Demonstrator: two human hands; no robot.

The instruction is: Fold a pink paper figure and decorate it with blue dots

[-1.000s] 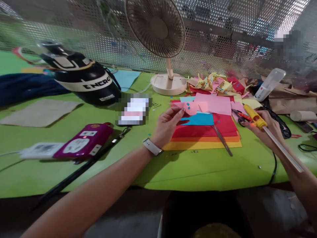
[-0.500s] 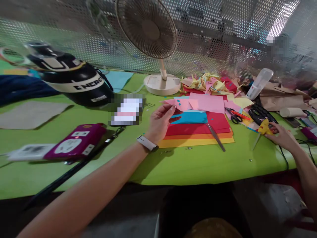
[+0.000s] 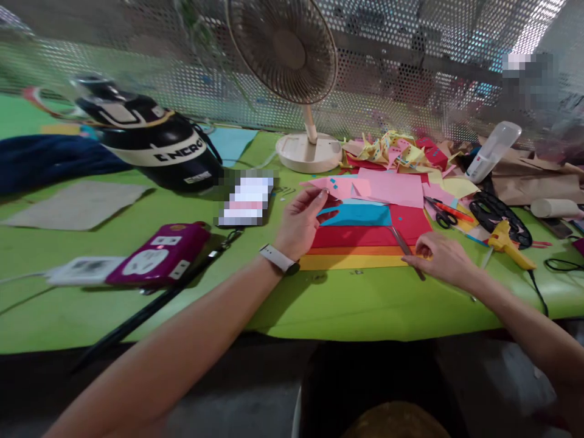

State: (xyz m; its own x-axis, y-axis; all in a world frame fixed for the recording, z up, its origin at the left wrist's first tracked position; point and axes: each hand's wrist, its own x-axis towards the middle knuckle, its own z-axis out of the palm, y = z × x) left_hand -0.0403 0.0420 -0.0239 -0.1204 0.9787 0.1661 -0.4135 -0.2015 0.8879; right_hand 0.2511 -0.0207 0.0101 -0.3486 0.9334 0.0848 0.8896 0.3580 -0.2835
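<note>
My left hand [image 3: 302,220], a white watch on its wrist, pinches a pink paper piece [image 3: 338,187] dotted with small blue squares, holding it above a stack of coloured paper sheets [image 3: 365,240]. My right hand [image 3: 440,258] rests on the stack's front right corner, fingers curled around the end of the metal tweezers [image 3: 406,249] that lie across the red and orange sheets. The yellow glue gun [image 3: 510,243] lies on the green table [image 3: 356,304] just right of that hand, nothing holding it.
A desk fan [image 3: 292,67] stands behind the paper. A black helmet [image 3: 150,143] and a purple power strip [image 3: 157,255] lie to the left. Paper scraps [image 3: 392,151], red-handled scissors [image 3: 444,213], black scissors [image 3: 499,213], a white glue bottle [image 3: 495,152] and brown paper [image 3: 533,182] crowd the right.
My right hand set the yellow glue gun down on the table at the right, then moved left onto the tweezers. My left hand kept holding the pink paper.
</note>
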